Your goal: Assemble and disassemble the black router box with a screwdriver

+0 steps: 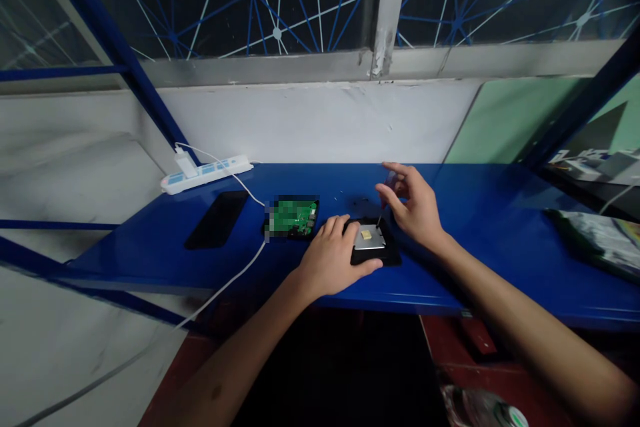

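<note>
A black casing (393, 257) with a silver metal plate (369, 240) in it lies flat on the blue table. A small yellowish square piece (367, 235) sits on the plate. My left hand (334, 253) grips the casing from its left side, thumb along the front edge and fingers behind. In my right hand (413, 207) is a screwdriver (380, 217), its handle pinched between thumb and fingers. Its thin shaft points down at the plate's back right corner; the tip's exact contact is too small to tell. Left of the casing lies a green circuit board (290, 217) in a black shell, partly pixelated.
A black phone-like slab (217, 220) and a white power strip (207, 175) with a plugged cable are at left. Tiny dark bits (361, 201) lie behind the casing. A plastic package (600, 240) rests at right. Blue frame posts flank the table (490, 233); a bottle (485, 407) stands below.
</note>
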